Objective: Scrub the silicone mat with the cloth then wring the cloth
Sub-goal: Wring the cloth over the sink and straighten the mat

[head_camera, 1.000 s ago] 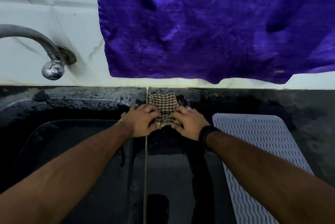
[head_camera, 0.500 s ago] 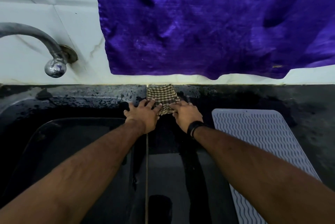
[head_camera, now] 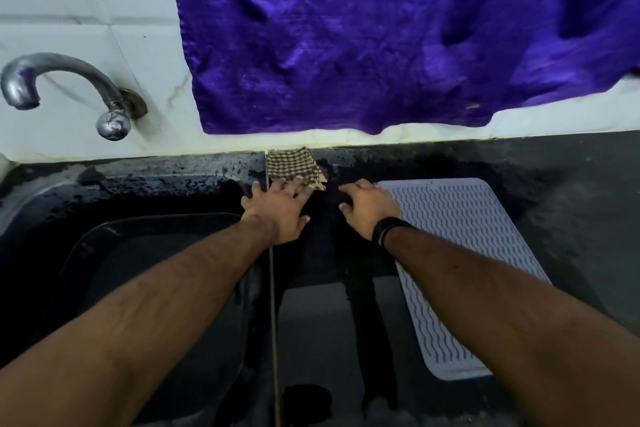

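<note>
Cloth parked, job seemingly near its end

Our left hand (head_camera: pixel 277 207) rests splayed fingers on the brown checked cloth (head_camera: pixel 293 167) by the wall; our right hand (head_camera: pixel 369 207), loosely open and empty, nears the white ribbed silicone mat (head_camera: pixel 460 253). Wringing looks done, we judge.

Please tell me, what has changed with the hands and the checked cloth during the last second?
The right hand let go of the checked cloth and moved right, toward the silicone mat. The left hand now rests flat on the cloth's near edge, fingers spread. Cloth, mat and tap stayed in place.
</note>
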A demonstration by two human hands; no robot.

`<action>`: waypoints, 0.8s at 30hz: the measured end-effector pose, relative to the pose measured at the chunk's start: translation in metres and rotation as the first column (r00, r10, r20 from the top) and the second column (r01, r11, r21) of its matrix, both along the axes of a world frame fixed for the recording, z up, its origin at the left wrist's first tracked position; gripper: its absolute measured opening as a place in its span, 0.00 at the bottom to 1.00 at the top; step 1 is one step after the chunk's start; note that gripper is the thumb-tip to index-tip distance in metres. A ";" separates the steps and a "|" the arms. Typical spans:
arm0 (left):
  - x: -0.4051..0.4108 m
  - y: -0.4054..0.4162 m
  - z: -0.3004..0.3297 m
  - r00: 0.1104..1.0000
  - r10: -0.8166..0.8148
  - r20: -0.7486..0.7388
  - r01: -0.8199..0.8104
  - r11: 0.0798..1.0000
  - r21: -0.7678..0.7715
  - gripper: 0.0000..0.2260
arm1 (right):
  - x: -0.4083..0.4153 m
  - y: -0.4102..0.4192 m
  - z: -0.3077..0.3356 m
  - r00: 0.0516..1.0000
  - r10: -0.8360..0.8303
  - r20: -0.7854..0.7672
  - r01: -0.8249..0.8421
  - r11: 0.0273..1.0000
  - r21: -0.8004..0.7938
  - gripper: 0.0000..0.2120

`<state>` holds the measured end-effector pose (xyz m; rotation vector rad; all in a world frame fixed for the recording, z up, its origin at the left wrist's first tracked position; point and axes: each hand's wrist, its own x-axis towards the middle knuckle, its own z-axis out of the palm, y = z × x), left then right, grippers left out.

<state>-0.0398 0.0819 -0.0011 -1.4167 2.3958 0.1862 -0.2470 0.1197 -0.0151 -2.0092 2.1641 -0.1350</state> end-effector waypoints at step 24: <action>-0.157 0.144 -0.020 0.999 0.028 -0.025 -0.023 0.982 0.189 0.28 | -0.269 0.177 -0.006 0.929 -0.347 -0.128 0.370 0.877 0.306 0.28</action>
